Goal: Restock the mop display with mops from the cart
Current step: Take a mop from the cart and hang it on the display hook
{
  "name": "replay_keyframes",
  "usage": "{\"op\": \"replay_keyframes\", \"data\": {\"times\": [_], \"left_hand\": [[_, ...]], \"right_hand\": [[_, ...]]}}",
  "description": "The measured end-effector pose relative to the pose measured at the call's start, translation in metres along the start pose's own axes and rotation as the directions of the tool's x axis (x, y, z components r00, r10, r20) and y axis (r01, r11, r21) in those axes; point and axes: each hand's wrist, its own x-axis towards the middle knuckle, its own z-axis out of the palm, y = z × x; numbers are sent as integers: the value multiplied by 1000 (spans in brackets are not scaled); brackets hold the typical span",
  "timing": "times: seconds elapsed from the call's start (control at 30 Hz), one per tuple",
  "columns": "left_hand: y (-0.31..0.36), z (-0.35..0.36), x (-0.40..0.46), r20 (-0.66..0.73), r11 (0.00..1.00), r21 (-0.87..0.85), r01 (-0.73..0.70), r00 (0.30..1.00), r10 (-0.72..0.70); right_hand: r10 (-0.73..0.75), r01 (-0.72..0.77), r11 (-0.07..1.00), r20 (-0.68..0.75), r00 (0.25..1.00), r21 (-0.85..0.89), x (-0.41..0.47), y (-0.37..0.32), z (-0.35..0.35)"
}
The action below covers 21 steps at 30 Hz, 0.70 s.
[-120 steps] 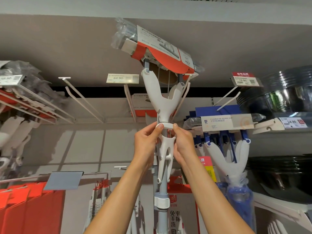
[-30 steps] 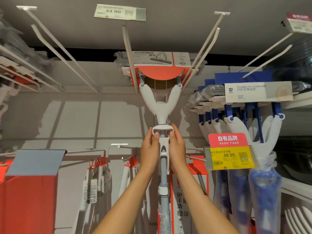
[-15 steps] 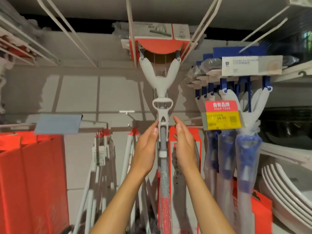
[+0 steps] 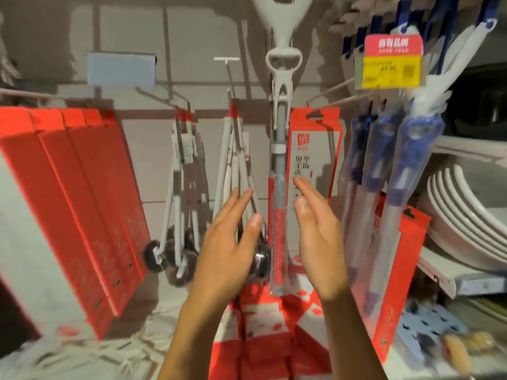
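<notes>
Grey tiled wall [image 4: 131, 28] behind hanging mop [image 4: 280, 138], seemingly untouched

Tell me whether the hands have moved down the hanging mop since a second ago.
Yes. Left hand and right hand dropped from the mop's white loop to its wrapped lower pole, now open beside it.

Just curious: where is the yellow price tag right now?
The yellow price tag hangs at the upper right, in front of the blue mops, right of the white mop.
</notes>
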Motion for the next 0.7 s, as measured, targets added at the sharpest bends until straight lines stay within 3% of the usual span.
{"op": "replay_keyframes", "data": {"times": [0.3,0.4,0.57,0.7], "left_hand": [[-4,-28,-113,-87,907,373,193,981,-173],[0,-42,-160,-128,863,430,264,964,-231],[17,-67,-243,-202,766,525,371,929,-312],[35,-98,-297,-301,593,666,452,891,-340]], "right_hand": [[133,-98,975,166,977,-202,-101,-3,-6],[52,21,959,246,968,-284,-139,-8,-11],[-127,209,952,330,935,-226,-204,-14,-8],[-28,122,979,489,872,-162,-240,-33,12]]}}
